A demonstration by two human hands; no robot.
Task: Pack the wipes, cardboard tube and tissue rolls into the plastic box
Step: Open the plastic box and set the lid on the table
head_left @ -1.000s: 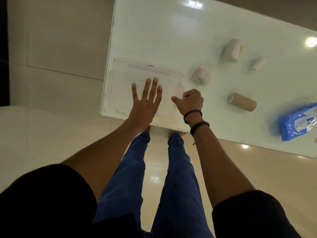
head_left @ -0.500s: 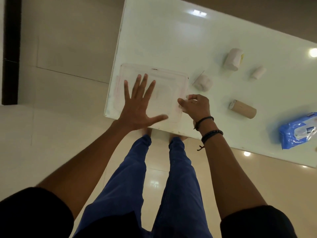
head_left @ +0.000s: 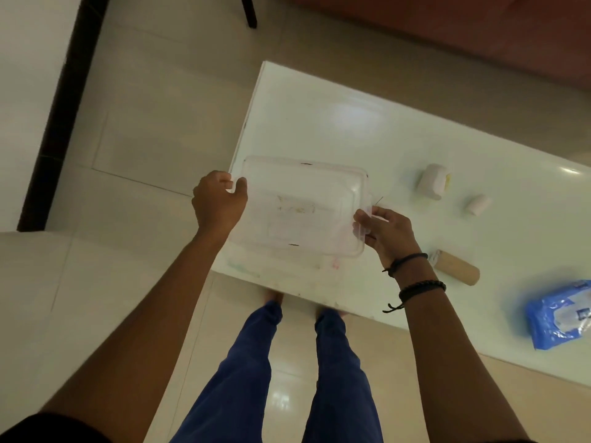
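A clear plastic box (head_left: 303,203) with its lid on sits at the left end of the white table (head_left: 319,123). My left hand (head_left: 219,203) grips its left short edge. On the opposite short edge my right hand (head_left: 383,231) is closed over the rim. I cannot tell whether the lid alone is held. To the right lie a large white tissue roll (head_left: 433,182), a small tissue roll (head_left: 478,204), a brown cardboard tube (head_left: 457,271) and a blue wipes pack (head_left: 563,314).
The box reaches almost to the table's left edge, with tiled floor beyond. My legs in blue trousers (head_left: 256,362) stand against the near edge. A dark vertical post (head_left: 60,116) runs along the far left.
My left hand left the lid's top and took the box's left edge. My right hand closed on the right edge. The camera tilted, so the table sits lower; the tissue roll beside the box is hidden.
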